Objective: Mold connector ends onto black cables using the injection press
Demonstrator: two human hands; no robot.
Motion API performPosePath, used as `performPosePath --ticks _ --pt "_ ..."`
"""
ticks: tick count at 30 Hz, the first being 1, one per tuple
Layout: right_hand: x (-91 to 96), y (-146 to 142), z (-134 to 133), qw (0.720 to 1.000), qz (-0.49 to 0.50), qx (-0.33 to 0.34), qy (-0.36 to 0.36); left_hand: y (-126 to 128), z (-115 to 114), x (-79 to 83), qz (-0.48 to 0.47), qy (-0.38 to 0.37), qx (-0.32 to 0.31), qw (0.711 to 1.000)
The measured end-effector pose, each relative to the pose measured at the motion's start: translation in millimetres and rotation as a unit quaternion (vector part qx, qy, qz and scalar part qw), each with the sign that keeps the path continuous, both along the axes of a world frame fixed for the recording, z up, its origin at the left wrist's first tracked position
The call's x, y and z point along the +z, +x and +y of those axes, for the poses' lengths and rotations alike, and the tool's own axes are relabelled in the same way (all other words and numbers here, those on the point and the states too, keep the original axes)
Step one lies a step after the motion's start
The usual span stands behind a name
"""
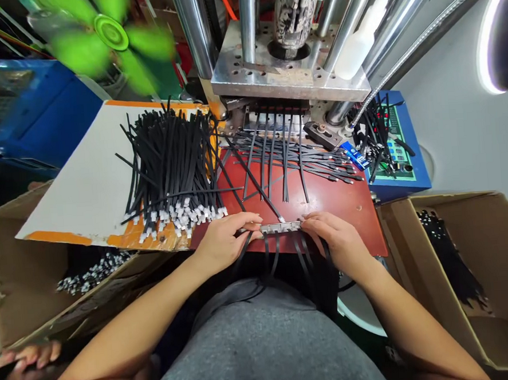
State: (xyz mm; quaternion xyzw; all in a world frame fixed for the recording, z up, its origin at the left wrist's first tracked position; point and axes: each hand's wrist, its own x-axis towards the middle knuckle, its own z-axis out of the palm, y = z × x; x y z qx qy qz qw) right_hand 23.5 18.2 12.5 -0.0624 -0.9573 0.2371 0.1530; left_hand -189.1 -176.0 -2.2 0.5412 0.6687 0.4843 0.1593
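Between both hands, at the near edge of the reddish-brown board (332, 199), is a narrow metal bar fixture (281, 227). My left hand (227, 237) grips its left end with thumb and fingers. Its right end is pinched by my right hand (335, 239). Several flat black cables (299, 247) hang from the bar toward my lap. Another black cable (258, 187) lies slantwise behind it, its light tip close to the bar. Farther back, more black cables (285, 171) stretch out from under the press. What exactly sits in the bar's slots is too small to tell.
A big pile of black cables with white connectors (170, 160) covers the left board. The metal press (290, 81) stands ahead. A green fan (110, 32) spins at back left. Cardboard boxes (20, 244) flank the table. A blue control box (410, 140) sits right. Another person's hand (29, 358) shows lower left.
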Motion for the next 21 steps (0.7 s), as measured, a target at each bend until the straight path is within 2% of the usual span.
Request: performPosePath --ticks 3,7,9,10,12,14,16,18,19,21 --pt "10.5 8.4 11.6 0.999 -0.003 -0.013 -0.030 6.5 3.6 -4.1 0.003 -0.012 0.005 1.000" --pt "39.5 7.7 29.0 0.988 0.083 -0.108 -0.077 10.3 2.1 0.2 0.063 -0.079 -0.002 0.995" --pt "50.8 -11.6 32.8 0.971 0.098 -0.157 -0.153 2.5 0.4 6.8 0.109 -0.120 -0.036 0.986" --pt "53.4 -26.0 33.0 0.964 0.073 -0.168 -0.195 -4.9 -0.1 10.8 0.135 -0.135 -0.063 0.980" --pt "51.9 -59.4 29.7 0.958 -0.044 -0.151 -0.239 -25.4 0.3 18.5 0.195 -0.158 -0.078 0.965" --pt "43.8 -90.7 22.3 0.959 -0.190 -0.100 -0.184 -48.0 2.9 23.5 0.263 -0.188 -0.005 0.946" --pt "34.1 -112.3 12.7 0.953 -0.289 -0.067 -0.061 -66.8 6.7 25.5 0.326 -0.247 0.081 0.909" --pt "27.5 -123.1 4.0 0.941 -0.329 -0.066 0.035 -81.2 9.6 27.4 0.361 -0.298 0.099 0.878" --pt "25.9 -125.9 0.9 0.937 -0.339 -0.069 0.056 -88.3 10.5 29.6 0.363 -0.305 0.097 0.875" --pt "25.1 -130.8 -2.6 0.933 -0.349 -0.064 0.056 -106.9 13.0 37.5 0.326 -0.268 0.119 0.899"
